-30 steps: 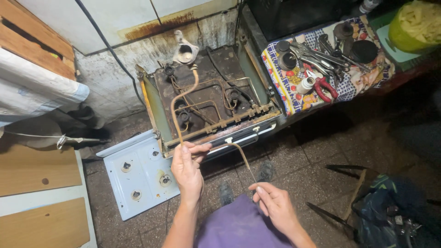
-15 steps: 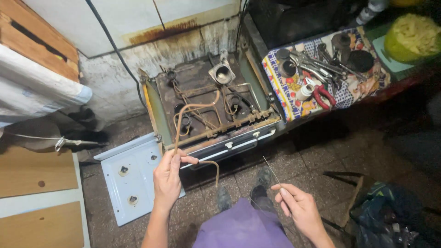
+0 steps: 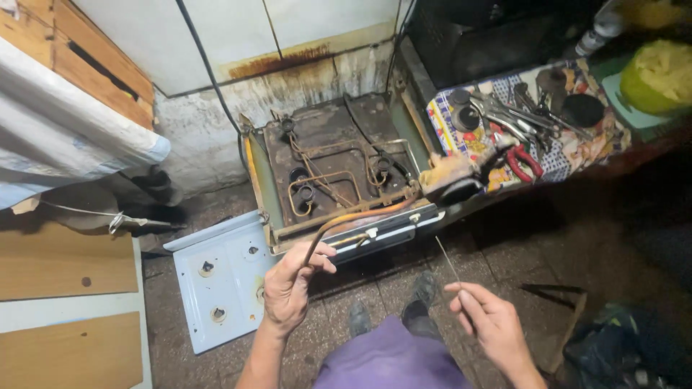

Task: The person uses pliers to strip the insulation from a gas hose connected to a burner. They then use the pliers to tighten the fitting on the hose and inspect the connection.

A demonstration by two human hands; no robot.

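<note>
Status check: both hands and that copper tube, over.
Left hand gripping copper tube above opened stove. Right hand pinching thin wire. Nothing between them.

A white tiled wall (image 3: 238, 36) runs along the far side, stained with rust and grime low down where it meets the floor. The floor (image 3: 577, 238) is dark, worn tile, dim to the right. On the left stand pale wooden boards (image 3: 50, 259), and a slatted wooden piece (image 3: 79, 57) leans at far left. Light falls mostly on the centre.
</note>
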